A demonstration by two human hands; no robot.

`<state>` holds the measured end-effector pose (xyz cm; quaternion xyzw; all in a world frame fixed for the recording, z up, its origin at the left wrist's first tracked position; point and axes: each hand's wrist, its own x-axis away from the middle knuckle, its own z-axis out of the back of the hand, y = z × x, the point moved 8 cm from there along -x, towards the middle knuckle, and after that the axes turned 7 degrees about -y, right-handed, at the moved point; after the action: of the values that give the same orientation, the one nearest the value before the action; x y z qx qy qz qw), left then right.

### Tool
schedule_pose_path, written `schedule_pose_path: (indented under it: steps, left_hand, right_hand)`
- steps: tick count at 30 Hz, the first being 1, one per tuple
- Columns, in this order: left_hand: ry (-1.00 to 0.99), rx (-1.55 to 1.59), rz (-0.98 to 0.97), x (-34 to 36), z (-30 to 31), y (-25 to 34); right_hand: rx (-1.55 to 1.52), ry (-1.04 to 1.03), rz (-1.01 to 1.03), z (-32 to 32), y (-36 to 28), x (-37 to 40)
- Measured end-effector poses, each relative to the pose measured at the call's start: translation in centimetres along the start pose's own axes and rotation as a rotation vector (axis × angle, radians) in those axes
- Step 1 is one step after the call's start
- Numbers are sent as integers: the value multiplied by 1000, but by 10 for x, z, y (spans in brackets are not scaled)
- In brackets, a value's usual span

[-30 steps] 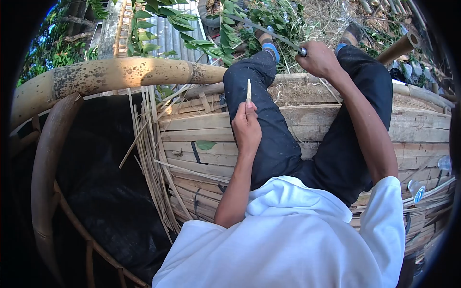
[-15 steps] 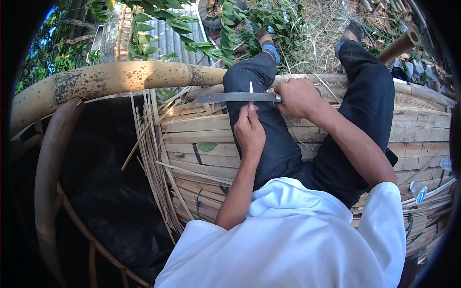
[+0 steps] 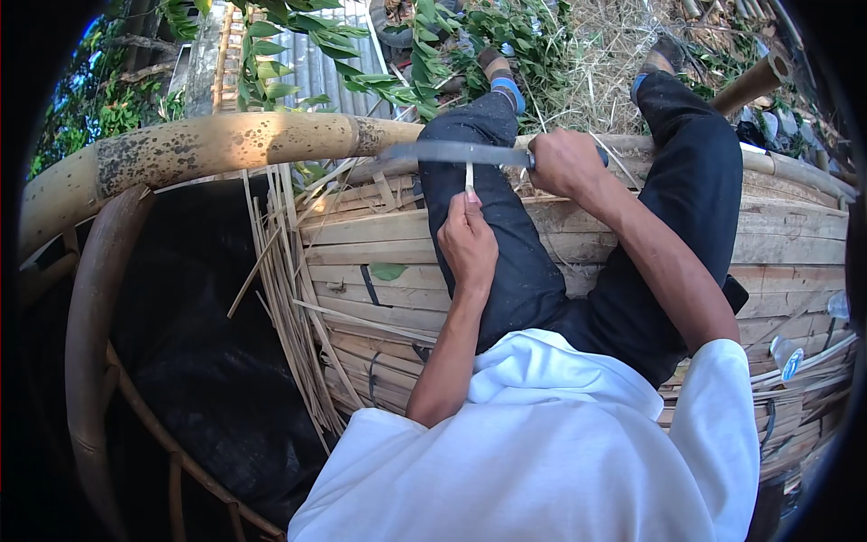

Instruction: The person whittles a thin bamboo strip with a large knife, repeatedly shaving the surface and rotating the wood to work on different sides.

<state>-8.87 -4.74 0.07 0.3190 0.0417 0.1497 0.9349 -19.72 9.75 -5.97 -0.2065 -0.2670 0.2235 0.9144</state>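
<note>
Grip of the left hand (image 3: 468,244) is pressed together in a pinch on the lower end of a thin bamboo sliver (image 3: 469,175), which is held upright above the left thigh of the dark trousers (image 3: 515,271). Against the upper end of the sliver, the blade of a knife (image 3: 452,152) is laid crosswise, nearly level, with its tip pointed to the person's left. The knife handle is enclosed by the right hand (image 3: 564,163), whose grip is wrapped tight around it in a fist, so that only the handle's ends can be seen. Both hands are kept close together over the left knee, with the right forearm stretched across the right thigh. The person is seated on a platform of flat bamboo slats (image 3: 804,244), and a white shirt (image 3: 542,452) is seen in the foreground. Just beside the left leg, a loose bundle of long bamboo strips (image 3: 289,298) is draped over the platform's edge. Behind it, a thick mottled bamboo pole (image 3: 217,144) is laid across, and a black sheet (image 3: 199,352) is spread below, bordered by a curved bamboo frame (image 3: 90,298). Green leaves (image 3: 298,54) and dry grass (image 3: 614,45) are seen beyond the feet.
</note>
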Motion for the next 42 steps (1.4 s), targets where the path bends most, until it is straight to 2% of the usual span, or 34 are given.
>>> schedule_pose_path:
  steps: [2, 4, 6, 9, 10, 12, 14, 16, 18, 24, 26, 32, 35, 36, 37, 38, 40, 42]
  left_hand:
    - [49, 27, -22, 10, 8, 2]
    - [-32, 48, 34, 21, 6, -10]
    - [5, 124, -35, 2, 0, -10]
    - [-295, 656, 244, -6, -17, -28]
    - [-291, 655, 241, -10, -12, -23]
    - [-380, 805, 416, -4, -11, -23]
    - [-390, 815, 423, -4, -13, -25]
    - [-402, 798, 385, -5, -15, -19]
    - [-386, 804, 401, -5, -16, -21]
    - [-433, 843, 476, 3, -17, -15]
    - [-380, 800, 403, 0, -19, -19]
    - [-310, 706, 290, 2, -21, -25]
    - [-295, 774, 336, 3, -16, -22]
    - [-299, 771, 337, 12, -16, -21]
    - [-353, 725, 207, 19, -20, -9]
    - [-406, 669, 86, 26, -23, 0]
    - [-347, 653, 128, 20, -23, -10]
    - [-352, 747, 183, 9, -29, -12]
  right_hand:
    - [5, 90, -278, 17, 99, -14]
    - [-12, 174, -308, 53, 103, -15]
    - [-130, 320, -229, 73, 82, -6]
    - [-311, 230, -125, 43, 72, -11]
    - [-349, 192, -94, 35, 64, -10]
    - [-355, 151, -56, 25, 48, -12]
    - [-264, 125, 115, 17, 25, -15]
    - [-216, 170, 164, 13, 13, -9]
    - [-187, 167, 299, 11, -4, -3]
    - [-102, 160, 348, 2, -32, 10]
    - [-118, 25, 266, -4, -32, 8]
    - [-79, 38, 238, -7, -28, 4]
    - [-8, 22, 166, -3, -17, -1]
    - [-48, 21, -20, -5, 17, -13]
    - [-85, 31, -208, -3, 62, -28]
    - [-23, 26, -221, 6, 83, -34]
    - [-155, 192, -182, 38, 77, -30]
    - [-262, 251, -121, 53, 69, -21]
